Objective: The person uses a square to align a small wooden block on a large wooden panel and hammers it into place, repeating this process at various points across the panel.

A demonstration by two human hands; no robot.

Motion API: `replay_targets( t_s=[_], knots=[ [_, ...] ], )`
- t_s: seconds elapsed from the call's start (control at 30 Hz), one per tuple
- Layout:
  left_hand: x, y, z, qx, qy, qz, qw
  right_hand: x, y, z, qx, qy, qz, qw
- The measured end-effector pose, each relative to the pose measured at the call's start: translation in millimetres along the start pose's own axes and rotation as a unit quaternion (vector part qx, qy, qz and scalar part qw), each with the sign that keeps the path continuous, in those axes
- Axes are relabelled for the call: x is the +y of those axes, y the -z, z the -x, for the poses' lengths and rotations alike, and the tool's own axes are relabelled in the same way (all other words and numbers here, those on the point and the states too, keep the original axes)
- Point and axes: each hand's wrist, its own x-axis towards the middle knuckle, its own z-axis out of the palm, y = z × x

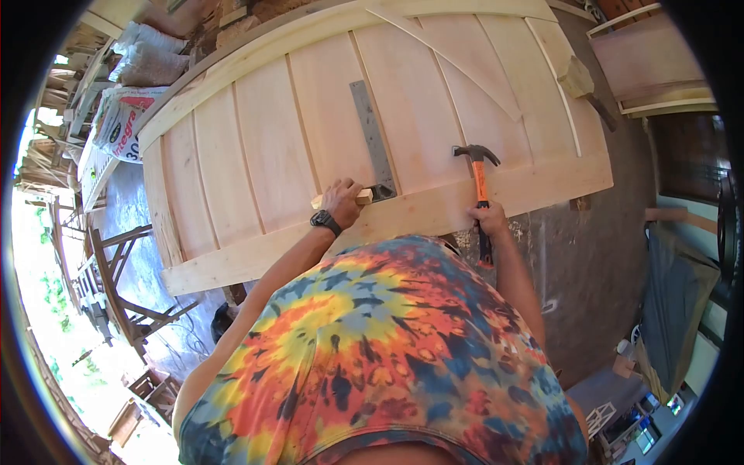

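Note:
My left hand (342,203) is closed round a small light wood block (363,198) resting near the front rail of a large wooden panel (271,147). Just right of the block lies the dark handle of a try square (380,191), its long metal blade pointing away across the boards. In my right hand (490,219) is a hammer (480,177) with an orange and black handle, gripped at the middle. The hammer's head is over the panel's front right part. A thin wood strip (457,70) lies slantwise across the far boards.
A wood block (574,76) sits at the panel's right end. Filled sacks (128,124) stand at the far left, above a wooden trestle (116,287). A framed wooden piece (651,58) is at the far right, with a grey cover (676,294) nearer.

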Motion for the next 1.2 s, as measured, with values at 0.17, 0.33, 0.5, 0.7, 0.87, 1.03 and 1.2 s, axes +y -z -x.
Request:
replay_targets(
  t_s=[0.17,0.33,0.5,0.7,0.87,1.03,1.2],
  knots=[
    [1.2,-1.4,2.2,0.005,0.003,0.002,1.000,5.2,0.6,-5.7,-0.014,0.014,0.003,1.000],
    [11.5,-6.6,-0.8,0.000,0.027,-0.010,1.000,-1.7,0.7,1.5,-0.023,0.014,0.000,1.000],
    [22.0,-2.7,-1.9,0.002,0.056,0.014,0.998,2.6,2.4,-3.2,-0.022,0.008,-0.011,1.000],
    [28.7,-9.8,-16.9,-0.036,0.085,0.002,0.996,3.9,-1.9,0.9,-0.001,0.015,-0.017,1.000],
    [34.6,-16.3,-25.9,-0.063,0.109,-0.005,0.992,0.1,-6.1,6.0,0.026,0.031,0.008,0.999],
    [36.4,-4.0,-38.4,-0.129,0.108,-0.034,0.985,-2.7,-8.2,8.4,0.036,0.036,-0.008,0.999],
    [25.2,2.1,-47.0,-0.172,0.079,-0.022,0.982,2.5,-11.6,11.2,0.039,0.025,-0.065,0.997]
  ],
)
